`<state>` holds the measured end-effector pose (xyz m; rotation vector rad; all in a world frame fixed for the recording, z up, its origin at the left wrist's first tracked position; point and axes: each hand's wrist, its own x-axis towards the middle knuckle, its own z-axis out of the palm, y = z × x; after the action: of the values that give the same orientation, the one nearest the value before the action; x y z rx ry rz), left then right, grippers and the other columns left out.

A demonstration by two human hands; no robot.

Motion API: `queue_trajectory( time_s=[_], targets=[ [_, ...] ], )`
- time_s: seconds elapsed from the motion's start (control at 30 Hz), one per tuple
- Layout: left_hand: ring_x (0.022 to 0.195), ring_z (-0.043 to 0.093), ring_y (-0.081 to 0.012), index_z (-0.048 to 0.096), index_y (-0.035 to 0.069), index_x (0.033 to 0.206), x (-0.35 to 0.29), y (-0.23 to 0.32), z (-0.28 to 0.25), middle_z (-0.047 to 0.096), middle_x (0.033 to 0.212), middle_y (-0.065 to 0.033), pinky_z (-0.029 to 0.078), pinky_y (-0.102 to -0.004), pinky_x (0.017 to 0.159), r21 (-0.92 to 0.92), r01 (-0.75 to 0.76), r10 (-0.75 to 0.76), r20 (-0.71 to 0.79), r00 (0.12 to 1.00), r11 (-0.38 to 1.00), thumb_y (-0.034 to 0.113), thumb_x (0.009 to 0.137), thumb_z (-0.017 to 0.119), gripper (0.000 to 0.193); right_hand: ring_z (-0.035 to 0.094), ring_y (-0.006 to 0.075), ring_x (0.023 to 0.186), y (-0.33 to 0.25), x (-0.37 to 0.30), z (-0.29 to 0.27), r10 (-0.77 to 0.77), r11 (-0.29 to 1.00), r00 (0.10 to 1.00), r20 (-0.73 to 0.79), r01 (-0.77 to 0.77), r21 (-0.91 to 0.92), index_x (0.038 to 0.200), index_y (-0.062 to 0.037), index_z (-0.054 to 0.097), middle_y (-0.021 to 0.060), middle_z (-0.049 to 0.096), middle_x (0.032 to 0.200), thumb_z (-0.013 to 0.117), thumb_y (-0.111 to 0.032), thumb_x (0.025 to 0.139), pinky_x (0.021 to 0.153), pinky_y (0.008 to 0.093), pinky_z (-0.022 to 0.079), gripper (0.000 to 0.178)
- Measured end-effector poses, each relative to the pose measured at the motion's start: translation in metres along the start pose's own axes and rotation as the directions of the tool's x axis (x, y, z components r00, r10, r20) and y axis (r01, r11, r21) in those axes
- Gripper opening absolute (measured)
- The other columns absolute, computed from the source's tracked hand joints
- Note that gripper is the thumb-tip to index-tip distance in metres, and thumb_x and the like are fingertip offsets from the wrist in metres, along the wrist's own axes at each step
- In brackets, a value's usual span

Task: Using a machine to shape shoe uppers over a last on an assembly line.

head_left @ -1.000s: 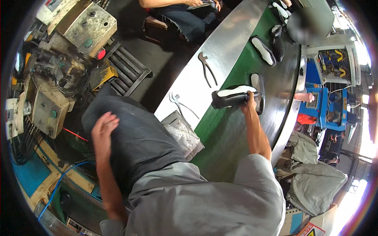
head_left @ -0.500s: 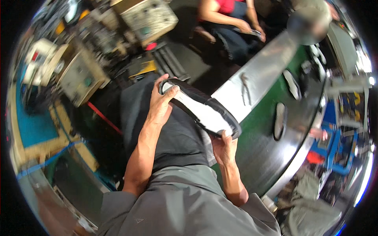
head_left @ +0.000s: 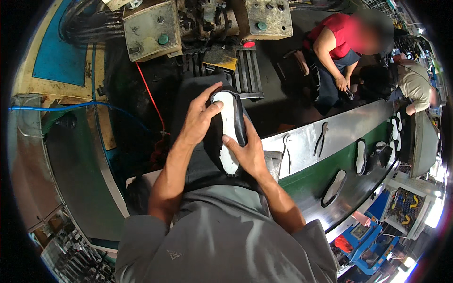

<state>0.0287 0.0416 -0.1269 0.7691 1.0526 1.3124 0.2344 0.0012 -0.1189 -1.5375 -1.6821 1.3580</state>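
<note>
A black shoe upper (head_left: 240, 123) with a white insole board (head_left: 229, 113) on its upturned underside is held over my lap between both hands. My left hand (head_left: 202, 115) grips its far end, the thumb pressed on the white board and the fingers wrapped around the black edge. Around the right side goes my right hand (head_left: 250, 152), its thumb lying on the middle of the board and its other fingers mostly hidden behind the upper. To the right, two pairs of pincers, one nearer (head_left: 286, 153) and one farther (head_left: 321, 140), lie on a metal ledge (head_left: 302, 144).
Beyond the ledge runs a green conveyor belt (head_left: 302, 183) carrying several shoe parts, among them a pale-soled one (head_left: 334, 188). A machine with control boxes (head_left: 153, 35) stands ahead. A person in red (head_left: 337, 40) sits at far right, another in beige (head_left: 415, 80) behind.
The shoe upper has swung from slanting to nearly lengthwise before me. My right hand has shifted from its near end to its side. My view has turned, bringing the machine toward the middle.
</note>
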Motion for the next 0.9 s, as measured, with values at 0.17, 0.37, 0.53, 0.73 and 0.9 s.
queue_trajectory(
  time_s=[0.17,0.37,0.53,0.73,0.9],
  targets=[
    [0.132,0.062,-0.0218,0.051,-0.008,0.159,0.002,0.015,-0.006,0.065,0.147,-0.0148,0.046,-0.0341,0.116,0.096,0.094,-0.107,0.139,0.985,0.991,-0.005,0.086,0.057,0.074,0.060,0.0386,0.144,0.007,-0.003,-0.009,0.044,0.994,0.997,0.062,-0.049,0.093,0.163,0.0048,0.044,0.0315,0.061,0.152,0.089,-0.037,0.092,0.121,0.0445,0.046,0.094],
    [0.131,0.063,-0.0200,0.053,-0.007,0.158,0.010,0.042,-0.008,0.067,0.144,-0.0133,0.048,-0.0342,0.114,0.265,0.127,-0.204,0.288,0.936,0.956,-0.006,0.084,0.057,0.074,0.059,0.0382,0.145,0.006,-0.008,-0.018,0.029,0.997,0.998,0.061,-0.032,0.063,0.164,0.0045,0.043,0.0305,0.060,0.154,0.086,-0.040,0.094,0.122,0.0441,0.045,0.093],
    [0.117,0.072,-0.0297,0.065,-0.005,0.144,0.021,0.028,-0.007,0.073,0.129,-0.0182,0.055,-0.0377,0.102,0.629,-0.367,0.210,0.313,0.926,0.685,0.008,0.098,0.070,0.048,0.069,0.0307,0.127,-0.015,0.040,-0.018,-0.142,0.990,0.990,-0.017,0.142,-0.004,0.163,0.0028,0.046,0.0266,0.070,0.139,0.083,-0.037,0.099,0.111,0.0405,0.052,0.084],
    [0.103,0.074,-0.0314,0.073,-0.004,0.128,0.022,0.022,-0.001,0.073,0.113,-0.0181,0.057,-0.0388,0.090,0.757,-0.343,0.301,0.201,0.932,0.556,0.012,0.105,0.070,0.028,0.070,0.0277,0.122,-0.009,0.048,-0.008,-0.114,0.993,0.993,0.007,0.114,0.023,0.164,0.0022,0.046,0.0224,0.072,0.138,0.080,-0.040,0.102,0.109,0.0381,0.052,0.083],
    [0.096,0.073,-0.0239,0.075,0.000,0.130,0.023,0.024,0.003,0.073,0.108,-0.0154,0.056,-0.0333,0.085,0.706,-0.372,0.270,0.258,0.928,0.603,0.009,0.108,0.066,0.026,0.051,0.0338,0.152,0.003,0.048,-0.017,0.006,0.764,0.991,0.135,-0.091,0.638,0.169,-0.0012,0.040,0.0281,0.054,0.162,0.070,-0.050,0.108,0.124,0.0434,0.041,0.084]
  ],
)
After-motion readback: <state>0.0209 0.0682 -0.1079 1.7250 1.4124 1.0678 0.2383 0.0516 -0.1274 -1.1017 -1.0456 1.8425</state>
